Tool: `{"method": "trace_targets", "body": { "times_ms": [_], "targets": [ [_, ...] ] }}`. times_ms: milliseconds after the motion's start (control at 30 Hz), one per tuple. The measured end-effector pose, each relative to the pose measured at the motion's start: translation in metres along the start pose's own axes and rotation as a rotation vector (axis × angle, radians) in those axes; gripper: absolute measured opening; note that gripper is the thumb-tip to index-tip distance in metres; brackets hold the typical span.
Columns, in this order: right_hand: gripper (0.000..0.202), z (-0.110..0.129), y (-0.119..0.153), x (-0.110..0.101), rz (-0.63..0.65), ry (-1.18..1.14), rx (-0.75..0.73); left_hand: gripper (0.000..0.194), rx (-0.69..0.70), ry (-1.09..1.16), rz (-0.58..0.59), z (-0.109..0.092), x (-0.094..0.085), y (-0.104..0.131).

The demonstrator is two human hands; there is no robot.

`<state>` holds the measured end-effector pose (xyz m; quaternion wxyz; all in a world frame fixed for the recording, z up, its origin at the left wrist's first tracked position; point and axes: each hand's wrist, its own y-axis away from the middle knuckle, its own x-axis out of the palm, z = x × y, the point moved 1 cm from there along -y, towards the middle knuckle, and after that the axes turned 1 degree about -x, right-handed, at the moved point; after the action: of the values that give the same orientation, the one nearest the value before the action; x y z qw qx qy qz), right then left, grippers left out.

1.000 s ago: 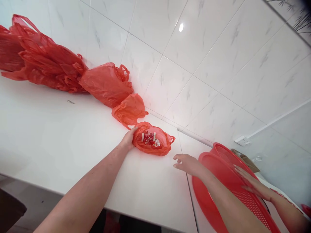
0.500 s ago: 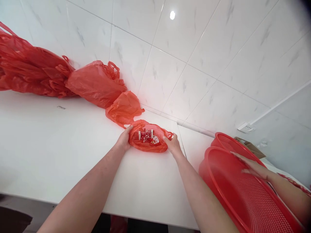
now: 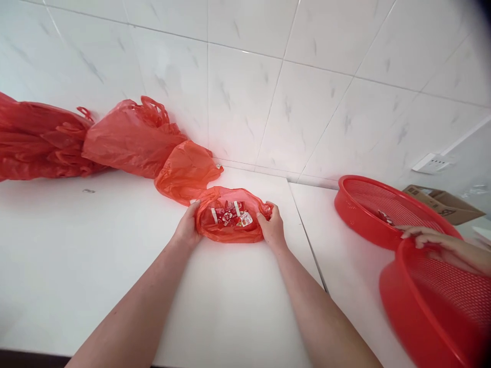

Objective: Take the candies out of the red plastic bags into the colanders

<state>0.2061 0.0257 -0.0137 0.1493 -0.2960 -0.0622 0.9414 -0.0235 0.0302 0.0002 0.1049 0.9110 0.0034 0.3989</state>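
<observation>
A small red plastic bag (image 3: 230, 236) sits on the white table with its mouth spread wide. Several red-and-white wrapped packets (image 3: 229, 214) lie inside it. My left hand (image 3: 188, 225) grips the bag's left edge, fingers curled around the side. On the opposite edge, my right hand (image 3: 271, 225) pinches the rim between thumb and fingers. Just behind, another red plastic bag (image 3: 186, 171) touches the one I hold.
Larger red plastic bags (image 3: 130, 138) line the tiled wall at left. To the right stand a red basket (image 3: 356, 225) and a second, nearer red basket (image 3: 402, 306), held by another person's hand (image 3: 441, 245). A cardboard box (image 3: 441, 202) is behind them, below a socket (image 3: 433, 163).
My view has shifted. The other person's hand has moved the nearer basket away from the far one, to the right. My hands still hold the bag open, and its packets show more.
</observation>
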Motion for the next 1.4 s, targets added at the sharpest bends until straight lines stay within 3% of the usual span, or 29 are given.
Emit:
{"method": "trace_targets", "body": {
  "times_ms": [333, 433, 567, 700, 833, 1000, 1167, 1267, 1400],
  "targets": [
    [0.046, -0.003, 0.002, -0.001, -0.071, -0.218, 0.023, 0.026, 0.126, -0.001, -0.025, 0.003, 0.000, 0.001],
    [0.044, -0.004, 0.002, 0.000, -0.123, -0.271, 0.012, 0.039, 0.210, -0.076, -0.024, 0.006, 0.000, 0.000],
    [0.043, -0.001, 0.005, 0.000, -0.107, -0.306, -0.018, 0.062, 0.385, -0.304, -0.063, 0.009, -0.004, 0.001],
    [0.070, 0.003, 0.008, 0.000, 0.070, -0.262, -0.068, 0.080, 0.520, -0.675, -0.074, 0.009, -0.003, 0.004],
    [0.078, 0.008, 0.013, 0.005, 0.135, -0.052, -0.072, 0.078, 0.558, -1.000, -0.192, 0.011, 0.004, 0.009],
    [0.070, 0.011, 0.017, 0.010, 0.117, -0.039, -0.087, 0.070, 0.532, -1.092, -0.315, 0.011, 0.005, 0.010],
    [0.034, 0.007, 0.013, 0.000, -0.094, -0.300, -0.053, 0.052, 0.572, -1.027, -0.421, 0.007, -0.002, 0.006],
    [0.026, 0.004, 0.009, -0.010, -0.246, -0.341, -0.012, 0.048, 0.601, -0.989, -0.456, 0.006, -0.004, 0.005],
    [0.019, 0.003, 0.007, -0.018, -0.344, -0.353, -0.047, 0.046, 0.712, -0.864, -0.463, 0.005, -0.001, 0.009]
  ]
}}
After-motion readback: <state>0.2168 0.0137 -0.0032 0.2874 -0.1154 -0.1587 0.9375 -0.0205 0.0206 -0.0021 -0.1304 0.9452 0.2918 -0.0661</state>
